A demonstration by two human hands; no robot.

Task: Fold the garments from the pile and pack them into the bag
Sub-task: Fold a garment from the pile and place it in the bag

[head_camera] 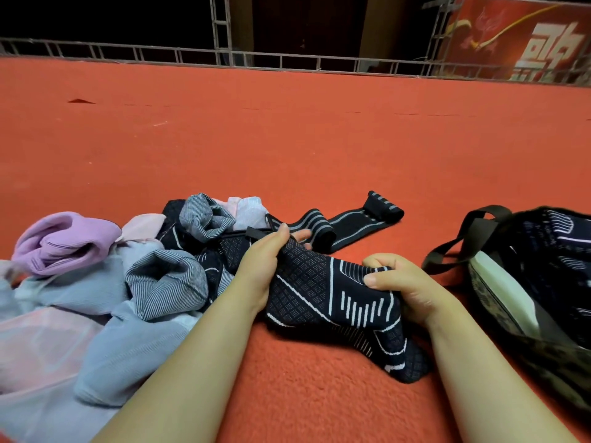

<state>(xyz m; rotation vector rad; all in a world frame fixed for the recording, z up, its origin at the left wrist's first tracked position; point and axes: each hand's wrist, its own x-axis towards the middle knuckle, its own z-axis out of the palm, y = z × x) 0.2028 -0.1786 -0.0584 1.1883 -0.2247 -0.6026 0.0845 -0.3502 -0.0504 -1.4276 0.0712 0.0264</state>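
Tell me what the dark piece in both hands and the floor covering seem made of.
Black patterned garment: looks like stretchy knit, matte, with woven-in white lines and diamond mesh texture. Red floor covering: seems short-pile carpet or felt; fuzzy nap shows up close.

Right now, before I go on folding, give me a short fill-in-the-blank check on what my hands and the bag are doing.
1. Both hands, the left hand and the right hand, grip the black knitted garment with white line patterns, which lies on the ____ carpet.
2. The dark patterned bag with black strap handles stands on the person's ____ side.
3. The pile of lilac, pale blue and striped grey garments lies on the person's ____ side.

Missing words: red; right; left
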